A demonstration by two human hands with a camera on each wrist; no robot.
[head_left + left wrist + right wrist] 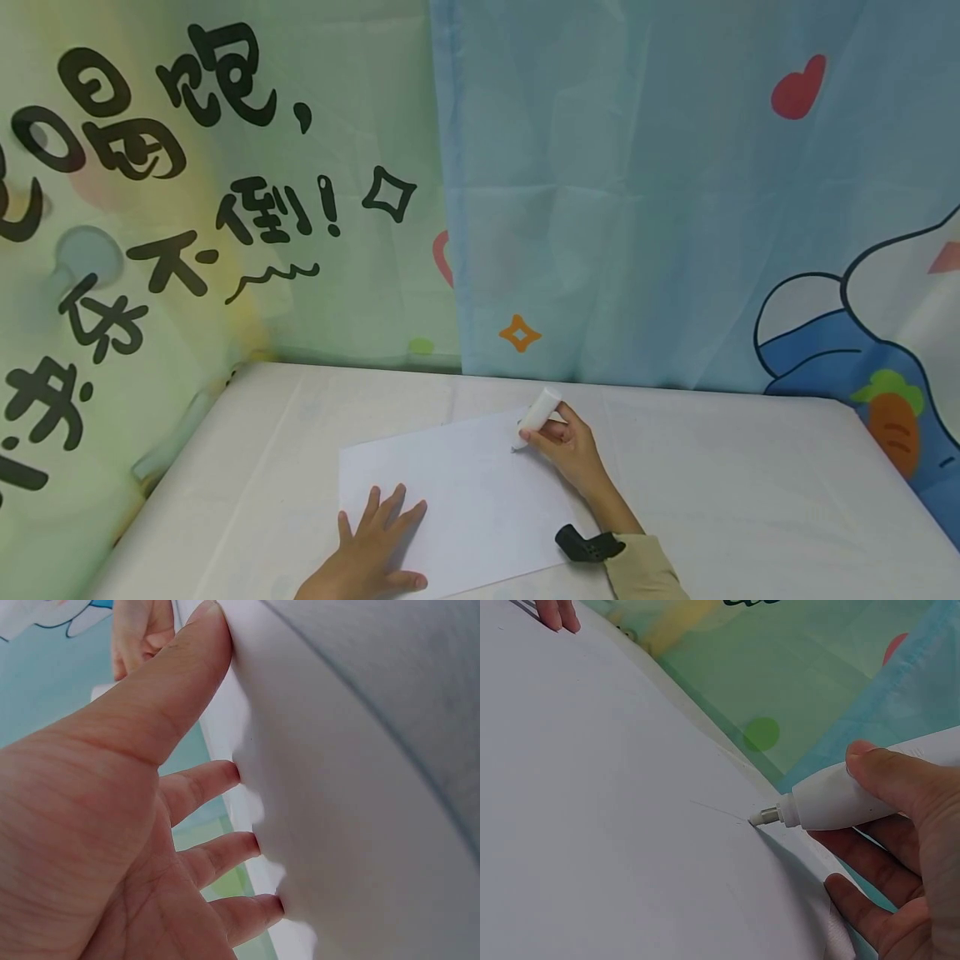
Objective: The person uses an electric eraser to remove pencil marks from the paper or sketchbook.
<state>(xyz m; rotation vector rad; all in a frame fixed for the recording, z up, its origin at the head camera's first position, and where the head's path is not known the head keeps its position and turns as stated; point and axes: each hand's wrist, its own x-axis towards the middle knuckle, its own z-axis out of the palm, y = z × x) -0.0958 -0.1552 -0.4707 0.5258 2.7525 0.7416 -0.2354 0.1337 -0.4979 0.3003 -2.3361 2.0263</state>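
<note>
So the person had a white sheet of paper [465,492] lying flat on the white-covered worktop [750,500], sitting in the lower middle of the head view. Their left hand [371,554] was down at the bottom edge of the frame, fingers straight and spread, pressing flat on the sheet's lower left part. The left wrist view showed the same thing up close: thumb and fingertips [225,780] laid against the paper, not curled around anything.

The right hand [570,446] was just right of centre, at the sheet's upper right corner, pinching a chunky white pen [538,414] between thumb and fingers. In the right wrist view the pen's small grey tip [759,817] was touching the paper, right at the end of a faint thin line [716,810]. A black wrist strap [587,546] sat on that arm, above a beige sleeve [645,571].

Behind the worktop hung printed curtains: a greenish one [225,183] with black characters filling the upper left, and a blue one [637,192] with a red heart and a carrot across the right.
</note>
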